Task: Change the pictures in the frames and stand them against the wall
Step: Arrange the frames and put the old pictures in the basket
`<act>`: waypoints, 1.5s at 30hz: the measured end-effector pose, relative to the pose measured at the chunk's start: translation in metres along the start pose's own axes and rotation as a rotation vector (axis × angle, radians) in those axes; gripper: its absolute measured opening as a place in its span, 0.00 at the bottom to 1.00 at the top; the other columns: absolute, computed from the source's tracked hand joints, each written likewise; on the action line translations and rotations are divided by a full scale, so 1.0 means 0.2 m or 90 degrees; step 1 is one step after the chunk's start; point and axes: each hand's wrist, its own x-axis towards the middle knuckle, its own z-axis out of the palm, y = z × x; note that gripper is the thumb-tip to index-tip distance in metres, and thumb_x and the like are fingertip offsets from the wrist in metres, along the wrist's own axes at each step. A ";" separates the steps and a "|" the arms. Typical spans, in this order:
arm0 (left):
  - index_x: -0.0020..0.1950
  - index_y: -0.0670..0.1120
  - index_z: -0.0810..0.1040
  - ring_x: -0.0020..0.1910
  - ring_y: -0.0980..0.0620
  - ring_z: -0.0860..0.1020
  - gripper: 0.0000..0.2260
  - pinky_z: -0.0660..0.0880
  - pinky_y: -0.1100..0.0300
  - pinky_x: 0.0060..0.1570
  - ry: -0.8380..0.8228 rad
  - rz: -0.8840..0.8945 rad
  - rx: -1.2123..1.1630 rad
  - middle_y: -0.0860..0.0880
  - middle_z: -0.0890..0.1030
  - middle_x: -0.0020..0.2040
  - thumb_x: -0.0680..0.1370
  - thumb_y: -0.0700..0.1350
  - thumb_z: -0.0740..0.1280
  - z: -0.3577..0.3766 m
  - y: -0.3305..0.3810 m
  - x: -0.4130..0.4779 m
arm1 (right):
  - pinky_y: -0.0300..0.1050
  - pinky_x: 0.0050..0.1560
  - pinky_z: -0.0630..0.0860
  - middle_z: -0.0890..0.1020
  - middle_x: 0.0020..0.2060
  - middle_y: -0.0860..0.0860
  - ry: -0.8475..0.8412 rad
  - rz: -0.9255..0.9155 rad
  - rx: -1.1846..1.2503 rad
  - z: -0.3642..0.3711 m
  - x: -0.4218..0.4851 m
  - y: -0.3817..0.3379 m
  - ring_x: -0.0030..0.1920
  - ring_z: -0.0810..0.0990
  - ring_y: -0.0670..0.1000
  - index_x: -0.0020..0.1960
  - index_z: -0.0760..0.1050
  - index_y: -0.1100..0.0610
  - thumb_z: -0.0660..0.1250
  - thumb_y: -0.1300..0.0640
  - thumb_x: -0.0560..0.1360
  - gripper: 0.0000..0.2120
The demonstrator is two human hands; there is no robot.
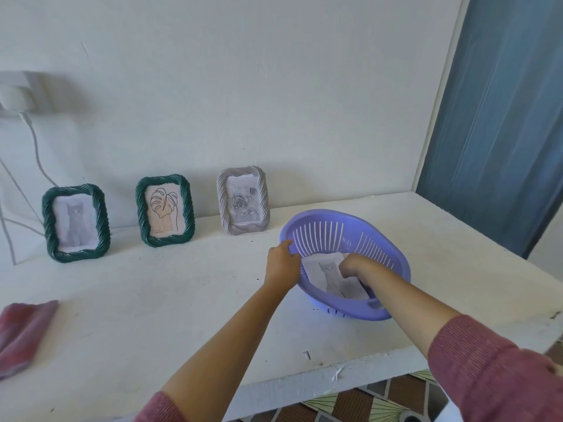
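Three frames lean against the wall. A green frame (76, 223) at the left shows a grey cat, a second green frame (165, 210) shows a leaf drawing, and a grey frame (243, 205) shows roses. To their right a purple slotted basket (380, 239) sits tilted on the white table. My left hand (281, 263) grips its near left rim. My right hand (355, 266) reaches inside with curled fingers on a loose cat picture (326, 274); whether it pinches the paper is hidden.
A red-pink folded cloth (21, 333) lies at the table's (152, 300) left front. A white plug and cables (27, 123) hang on the wall at far left. A blue curtain (499, 102) hangs behind the right corner. Patterned floor (350, 403) shows below the table's front edge.
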 end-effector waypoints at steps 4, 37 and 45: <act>0.74 0.44 0.60 0.68 0.42 0.69 0.22 0.68 0.54 0.62 -0.007 -0.007 0.002 0.41 0.64 0.72 0.80 0.38 0.54 0.01 -0.01 0.00 | 0.54 0.74 0.55 0.57 0.74 0.58 -0.029 0.011 -0.030 -0.03 -0.08 -0.03 0.74 0.58 0.60 0.76 0.45 0.58 0.55 0.56 0.81 0.28; 0.75 0.44 0.58 0.65 0.42 0.70 0.21 0.68 0.55 0.62 -0.021 -0.011 0.027 0.40 0.64 0.70 0.81 0.38 0.52 0.00 0.00 -0.02 | 0.60 0.74 0.53 0.47 0.75 0.58 0.051 -0.118 -0.171 0.15 0.05 -0.14 0.75 0.48 0.62 0.75 0.40 0.50 0.62 0.32 0.68 0.48; 0.74 0.45 0.60 0.64 0.42 0.71 0.21 0.69 0.56 0.59 -0.027 0.000 0.006 0.40 0.66 0.68 0.81 0.37 0.52 -0.01 -0.01 -0.01 | 0.59 0.73 0.54 0.43 0.75 0.58 0.024 -0.112 -0.256 0.13 0.03 -0.11 0.75 0.46 0.62 0.75 0.41 0.49 0.60 0.39 0.73 0.40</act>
